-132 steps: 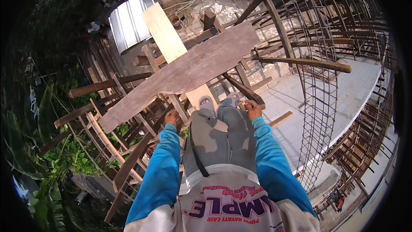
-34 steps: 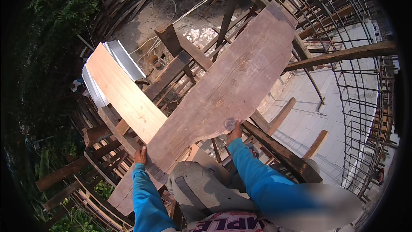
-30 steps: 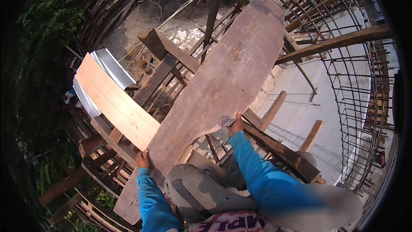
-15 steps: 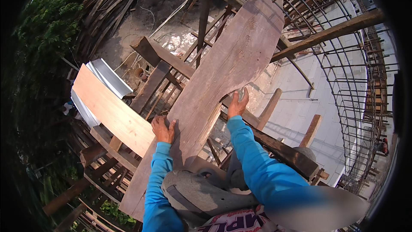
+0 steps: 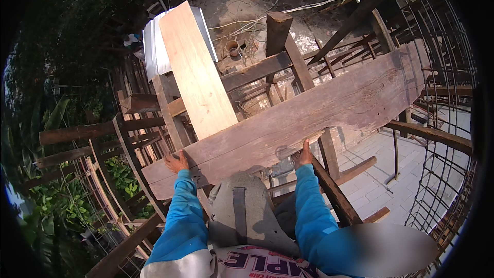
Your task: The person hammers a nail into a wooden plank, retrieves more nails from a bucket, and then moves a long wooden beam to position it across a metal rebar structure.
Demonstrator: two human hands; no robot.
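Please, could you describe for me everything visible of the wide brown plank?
The wide brown plank looks like weathered wood, grained, with an irregularly curved near edge. It slants toward the picture's upper right, above timber framing. The left hand touches it near its left end; the right hand is at its near edge. A pale board meets its far edge.

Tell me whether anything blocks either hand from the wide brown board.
Nothing visible does. The left hand is at the far edge of the brown board, near its left end; the right hand is at the near edge. The pale board lies apart from both hands.
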